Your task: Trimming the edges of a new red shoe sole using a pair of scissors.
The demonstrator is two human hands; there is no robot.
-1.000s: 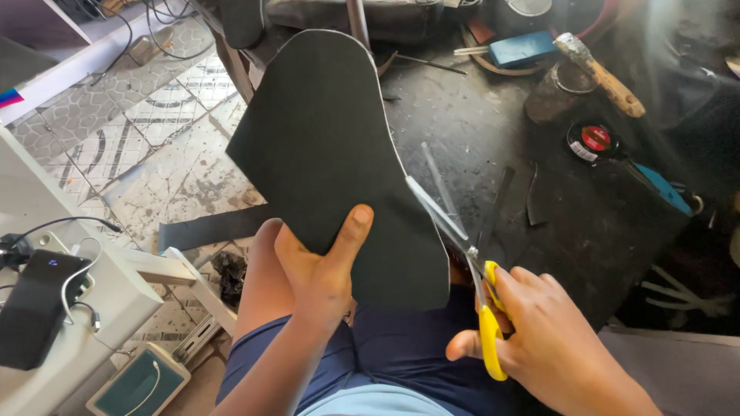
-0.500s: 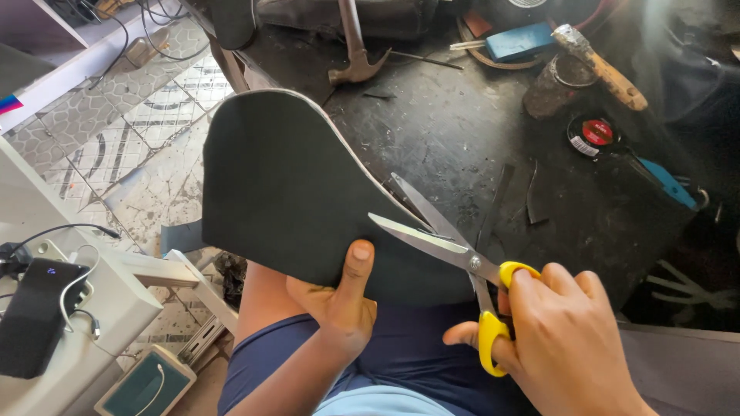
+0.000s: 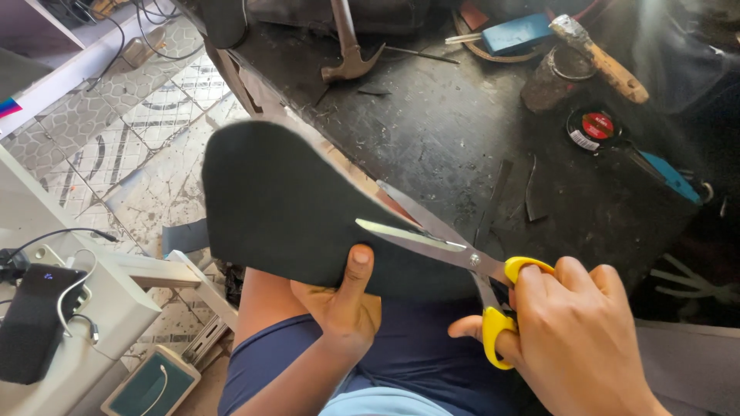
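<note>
Scissors (image 3: 447,250) now opened wide across black sheet (image 3: 285,208), sheet swung lower over lap. Left hand (image 3: 343,304) pinches sheet's near edge; right hand (image 3: 574,339) grips yellow handles. Cutting mid-stroke; next likely calls for closing blades along curve.

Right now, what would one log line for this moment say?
left hand: grips black sheet | right hand: holds yellow-handled scissors, blades open on sheet | behind: dark workbench, hammer
</note>
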